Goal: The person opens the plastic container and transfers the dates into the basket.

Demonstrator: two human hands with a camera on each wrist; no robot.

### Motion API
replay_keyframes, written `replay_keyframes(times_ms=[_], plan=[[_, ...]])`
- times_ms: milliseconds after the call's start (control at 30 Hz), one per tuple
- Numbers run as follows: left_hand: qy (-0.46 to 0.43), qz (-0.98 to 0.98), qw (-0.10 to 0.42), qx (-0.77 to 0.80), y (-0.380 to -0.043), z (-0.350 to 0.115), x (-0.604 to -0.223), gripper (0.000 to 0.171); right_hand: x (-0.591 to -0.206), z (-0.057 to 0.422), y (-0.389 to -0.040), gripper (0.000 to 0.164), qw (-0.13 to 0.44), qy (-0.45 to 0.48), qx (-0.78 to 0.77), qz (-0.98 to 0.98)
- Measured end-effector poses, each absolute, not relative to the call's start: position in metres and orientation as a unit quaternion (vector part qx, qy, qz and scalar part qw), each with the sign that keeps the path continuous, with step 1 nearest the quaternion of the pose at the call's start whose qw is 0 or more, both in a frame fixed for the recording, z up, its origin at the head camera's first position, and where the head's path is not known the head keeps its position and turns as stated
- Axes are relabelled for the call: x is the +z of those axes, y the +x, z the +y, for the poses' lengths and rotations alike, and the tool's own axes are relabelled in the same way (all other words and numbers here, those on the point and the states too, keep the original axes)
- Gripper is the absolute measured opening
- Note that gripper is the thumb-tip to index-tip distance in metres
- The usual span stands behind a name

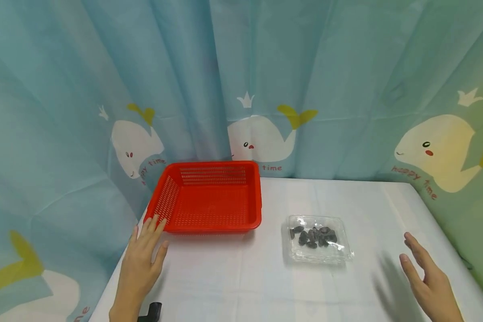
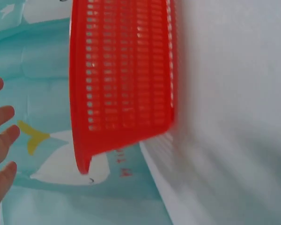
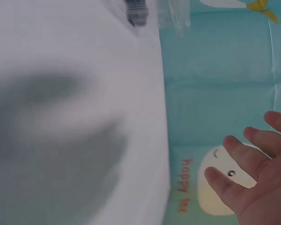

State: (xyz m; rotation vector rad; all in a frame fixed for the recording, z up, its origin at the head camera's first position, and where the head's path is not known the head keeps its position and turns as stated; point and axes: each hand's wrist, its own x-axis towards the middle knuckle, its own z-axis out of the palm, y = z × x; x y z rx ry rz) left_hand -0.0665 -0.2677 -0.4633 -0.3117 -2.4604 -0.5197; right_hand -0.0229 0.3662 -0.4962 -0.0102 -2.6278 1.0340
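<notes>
My left hand (image 1: 142, 259) hovers with its fingers extended by the near left corner of a red plastic basket (image 1: 213, 199). In the head view its fingertips overlap the basket's corner; the left wrist view shows the fingers (image 2: 1, 145) apart from the basket's slotted side (image 2: 126, 70). Nothing lies in the basket. Over the table's right side, my right hand (image 1: 432, 284) holds nothing, thumb and fingers spread. To its left sits a clear plastic box (image 1: 319, 257) with several dark, wrinkled pieces (image 1: 311, 237) inside. Part of that box (image 3: 178, 14) shows at the top of the right wrist view.
A white cloth covers the table (image 1: 225, 286). Behind and along both sides hangs a blue-green curtain (image 1: 265, 53) with printed whales. Near my left wrist, a small black object (image 1: 154, 311) shows at the lower edge of the head view.
</notes>
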Motion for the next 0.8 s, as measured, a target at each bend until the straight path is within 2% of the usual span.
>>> replay_keyframes(times_ms=[167,233,333,433,533,633,800], plan=[[-0.14,-0.914,0.318,-0.211,-0.073,-0.252,-0.465,0.065,-0.506,0.354,-0.022,0.057,0.15,-0.015,0.411,-0.899],[-0.156,-0.907,0.325,-0.219,-0.075,-0.245,-0.467,0.055,-0.511,0.348,-0.023,0.055,0.156,-0.004,0.432,-0.888],[-0.188,-0.881,0.361,-0.242,-0.078,-0.232,-0.467,0.042,-0.518,0.339,-0.026,0.053,0.16,0.024,0.482,-0.861],[-0.229,-0.845,0.407,-0.261,-0.086,-0.215,-0.469,0.044,-0.526,0.331,-0.029,0.05,0.158,0.045,0.555,-0.815],[-0.274,-0.812,0.438,-0.271,-0.095,-0.197,-0.471,0.039,-0.531,0.326,-0.032,0.048,0.15,0.052,0.623,-0.765],[-0.316,-0.789,0.449,-0.274,-0.101,-0.183,-0.47,0.036,-0.536,0.321,-0.034,0.047,0.145,0.068,0.657,-0.736],[-0.369,-0.775,0.441,-0.261,-0.111,-0.162,-0.465,0.034,-0.545,0.316,-0.038,0.046,0.114,0.113,0.731,-0.663]])
